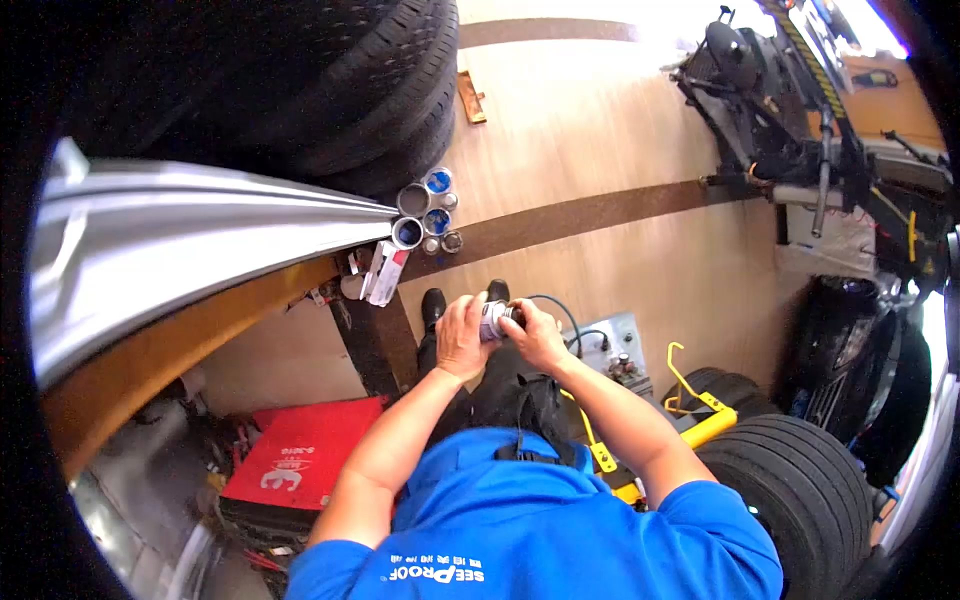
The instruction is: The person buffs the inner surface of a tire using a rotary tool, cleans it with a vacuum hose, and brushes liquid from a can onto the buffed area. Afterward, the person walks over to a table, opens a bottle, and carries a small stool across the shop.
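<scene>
A small light-coloured can or jar with a dark top is held between both hands in front of my body. My left hand wraps round its body from the left. On the right, my right hand has its fingers closed on the dark top end. The label is too small to read. My shoes show just beyond the hands, on the wooden floor.
Several open cans stand beside stacked tires at the upper left. A red box lies at lower left. Yellow metal bars, more tires and a grey unit are on the right.
</scene>
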{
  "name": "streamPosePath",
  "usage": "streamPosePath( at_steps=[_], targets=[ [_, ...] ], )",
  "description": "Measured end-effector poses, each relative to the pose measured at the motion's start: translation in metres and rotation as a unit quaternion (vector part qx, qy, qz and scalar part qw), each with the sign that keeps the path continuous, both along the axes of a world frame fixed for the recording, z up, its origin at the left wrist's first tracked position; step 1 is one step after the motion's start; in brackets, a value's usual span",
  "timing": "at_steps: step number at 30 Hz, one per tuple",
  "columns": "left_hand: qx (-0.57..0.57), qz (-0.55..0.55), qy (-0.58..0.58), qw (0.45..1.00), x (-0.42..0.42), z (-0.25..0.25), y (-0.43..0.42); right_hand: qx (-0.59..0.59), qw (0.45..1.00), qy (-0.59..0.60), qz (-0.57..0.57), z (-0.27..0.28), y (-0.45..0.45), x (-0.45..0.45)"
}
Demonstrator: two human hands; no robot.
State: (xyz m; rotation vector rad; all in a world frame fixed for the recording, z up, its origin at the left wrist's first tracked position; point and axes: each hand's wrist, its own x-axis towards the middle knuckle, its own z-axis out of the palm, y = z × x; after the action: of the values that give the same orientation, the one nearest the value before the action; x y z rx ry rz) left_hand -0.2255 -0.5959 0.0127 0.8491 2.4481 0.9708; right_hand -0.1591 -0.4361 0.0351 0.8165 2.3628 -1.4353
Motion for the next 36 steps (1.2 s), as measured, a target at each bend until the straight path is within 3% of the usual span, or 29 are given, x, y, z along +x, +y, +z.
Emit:
streamPosePath(
  at_steps=[3, 7, 11, 12, 14, 21, 23, 26, 27, 28, 30, 31, 32, 33, 34, 35, 36],
  targets=[
    [-0.177, 0.026, -0.091, 0.98, 0.016, -0.051, -0.023, 0.058, 0.995, -0.073, 0.029, -0.088, 0.009, -0.003],
    [-0.325, -0.01, -0.136, 0.936, 0.056, -0.129, -0.079, 0.128, 0.965, -0.225, 0.053, -0.229, 0.032, -0.007],
    [-0.356, -0.019, -0.131, 0.925, 0.091, -0.191, -0.11, 0.159, 0.963, -0.213, 0.031, -0.369, 0.043, -0.026],
    [-0.32, 0.031, -0.145, 0.936, 0.091, -0.201, -0.108, 0.154, 0.964, -0.214, 0.031, -0.4, 0.045, -0.037],
    [-0.318, -0.003, -0.113, 0.941, 0.084, -0.211, -0.105, 0.157, 0.97, -0.185, 0.025, -0.469, 0.045, -0.058],
    [-0.32, -0.007, -0.061, 0.945, 0.062, -0.227, -0.103, 0.136, 0.973, -0.183, 0.029, -0.585, 0.039, -0.148],
    [-0.318, -0.014, -0.07, 0.946, 0.056, -0.225, -0.098, 0.142, 0.973, -0.181, 0.026, -0.591, 0.039, -0.151],
    [-0.335, -0.026, -0.061, 0.94, 0.05, -0.222, -0.086, 0.091, 0.968, -0.227, 0.051, -0.547, 0.04, -0.137],
    [-0.318, -0.032, -0.053, 0.946, 0.047, -0.22, -0.08, 0.076, 0.978, -0.191, 0.035, -0.531, 0.039, -0.122],
    [-0.345, -0.045, -0.059, 0.936, 0.046, -0.213, -0.075, 0.01, 0.98, -0.197, 0.023, -0.503, 0.046, -0.105],
    [-0.377, -0.068, -0.05, 0.922, 0.044, -0.193, -0.058, 0.014, 0.989, -0.136, 0.059, -0.45, 0.053, -0.046],
    [-0.392, -0.08, -0.062, 0.915, 0.039, -0.183, -0.047, -0.004, 0.979, -0.16, 0.128, -0.421, 0.061, -0.015],
    [-0.388, -0.104, -0.038, 0.915, 0.038, -0.179, -0.041, -0.059, 0.973, -0.146, 0.17, -0.353, 0.086, -0.002],
    [-0.389, -0.134, -0.005, 0.912, 0.031, -0.175, -0.031, 0.009, 0.969, -0.139, 0.205, -0.348, 0.083, 0.044],
    [-0.382, -0.169, 0.0, 0.908, 0.021, -0.173, -0.021, -0.118, 0.93, -0.214, 0.276, -0.349, 0.097, 0.084],
    [-0.379, -0.206, 0.007, 0.902, 0.007, -0.161, -0.005, -0.257, 0.853, -0.396, 0.223, -0.293, 0.126, 0.098],
    [-0.389, -0.22, -0.042, 0.894, -0.015, -0.145, 0.024, -0.311, 0.839, -0.421, 0.15, -0.254, 0.147, 0.121]
  ],
)
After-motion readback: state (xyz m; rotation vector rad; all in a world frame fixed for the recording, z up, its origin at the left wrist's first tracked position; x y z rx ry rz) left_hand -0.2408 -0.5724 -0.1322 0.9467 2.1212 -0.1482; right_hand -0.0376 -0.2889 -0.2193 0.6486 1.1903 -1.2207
